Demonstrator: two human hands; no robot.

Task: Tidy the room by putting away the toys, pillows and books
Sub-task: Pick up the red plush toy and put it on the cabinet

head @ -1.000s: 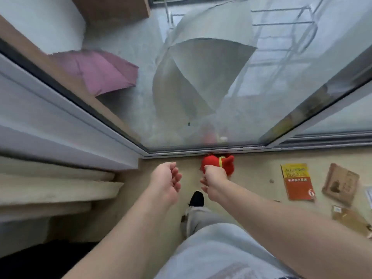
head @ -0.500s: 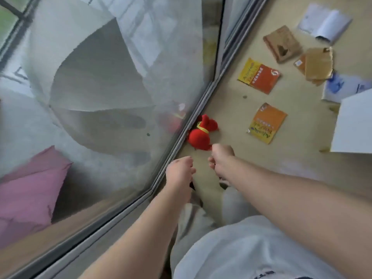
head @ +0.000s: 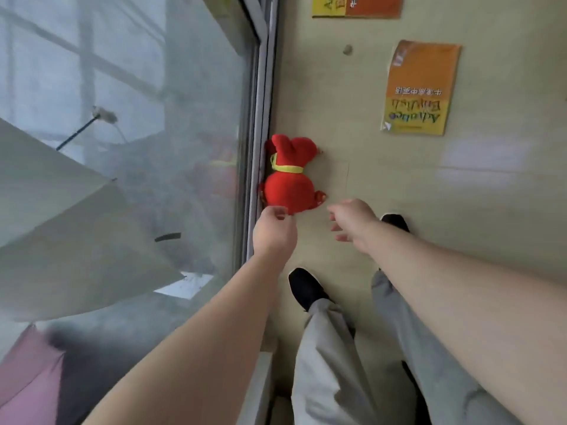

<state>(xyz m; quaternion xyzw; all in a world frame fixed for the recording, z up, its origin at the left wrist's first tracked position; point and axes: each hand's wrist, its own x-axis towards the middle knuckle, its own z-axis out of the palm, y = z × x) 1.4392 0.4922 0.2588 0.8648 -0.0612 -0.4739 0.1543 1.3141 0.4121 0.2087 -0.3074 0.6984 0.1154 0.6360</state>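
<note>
Head view, looking down at the floor beside a glass sliding door (head: pixel 129 124). One red plush toy (head: pixel 290 179), shaped like a tied sack with a yellow band round its neck, lay on the pale floor (head: pixel 491 194) at centre frame, its left side against the door track (head: pixel 260 96). Two books were visible: one orange-and-yellow book (head: pixel 418 87) lay flat at upper right, well apart from the toy, and a second book (head: pixel 356 6) of the same colours was cut off by the top edge. Two bare forearms extended from the bottom of the frame. The left hand (head: pixel 274 233) was seen from its back, fingers curled, with the fingertips (head: pixel 279 213) at the toy's lower edge; whether they gripped or merely touched it could not be told. The right hand (head: pixel 352 223) hovered just right of the toy, its fingers loosely parted and holding nothing. Two black shoes (head: pixel 305 288) and grey trouser legs (head: pixel 331 363) stood below the hands. Beyond the glass lay two umbrellas, one white (head: pixel 61 228) and one pink (head: pixel 24 381), at left and lower left.
</note>
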